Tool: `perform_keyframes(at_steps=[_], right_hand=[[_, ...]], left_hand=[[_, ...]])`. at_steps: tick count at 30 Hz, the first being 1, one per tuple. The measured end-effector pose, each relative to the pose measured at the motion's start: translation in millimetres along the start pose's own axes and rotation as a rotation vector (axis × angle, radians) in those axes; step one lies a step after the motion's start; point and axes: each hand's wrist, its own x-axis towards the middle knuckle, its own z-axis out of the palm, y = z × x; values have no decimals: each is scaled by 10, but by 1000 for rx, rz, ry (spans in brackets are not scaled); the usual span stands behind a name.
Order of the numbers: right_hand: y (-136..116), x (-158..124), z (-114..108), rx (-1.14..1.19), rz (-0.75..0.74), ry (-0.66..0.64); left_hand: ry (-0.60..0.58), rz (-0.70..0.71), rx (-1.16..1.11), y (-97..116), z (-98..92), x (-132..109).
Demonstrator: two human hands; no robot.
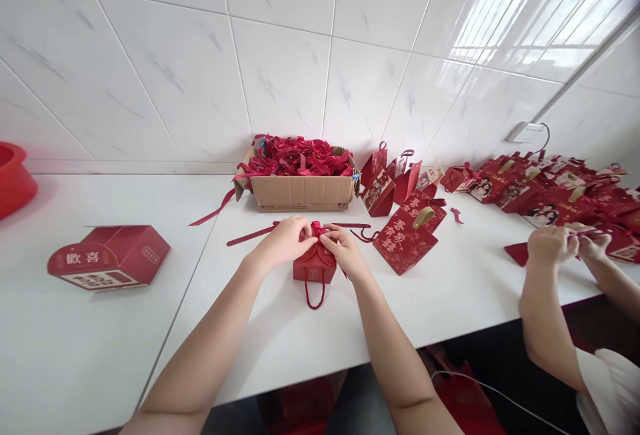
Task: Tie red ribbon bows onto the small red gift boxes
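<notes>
A small red gift box [314,271] with a dark red cord handle [315,305] stands on the white table in front of me. At its top is a red ribbon [317,227], partly covered by my fingers. My left hand [289,240] pinches the ribbon from the left, fingers closed. From the right, my right hand [342,245] pinches the same ribbon with thumb and fingertips. Ribbon tails lie on the table behind the box, stretching out to the left and right.
A cardboard box [305,193] full of red ribbons stands against the tiled wall. At left lies a red box [120,258], near a red basin [15,178]. Red gift bags [405,235] stand at right. Beyond, a co-worker's hands [567,243] work beside many red boxes [545,188].
</notes>
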Motion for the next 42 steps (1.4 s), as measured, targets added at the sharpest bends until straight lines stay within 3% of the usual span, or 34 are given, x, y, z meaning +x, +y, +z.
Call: perform_keyframes(at_steps=[3,10,26,37,42], right_hand=[[-14,-8,2,12,-1,5],[18,3,-1,28,-16,64],[48,45,-83,-127,-132,-4],[66,37,-154,-252,-211,159],[79,39,-200,-205,-220,159]], left_hand=[[-65,24,-20,23,8,-4],[-47,45,-93,-84,99,144],[-105,151,-81,-245,-45,164],[-97,161,-17,-244,-87,125],[-99,172,7,-216,-98,103]])
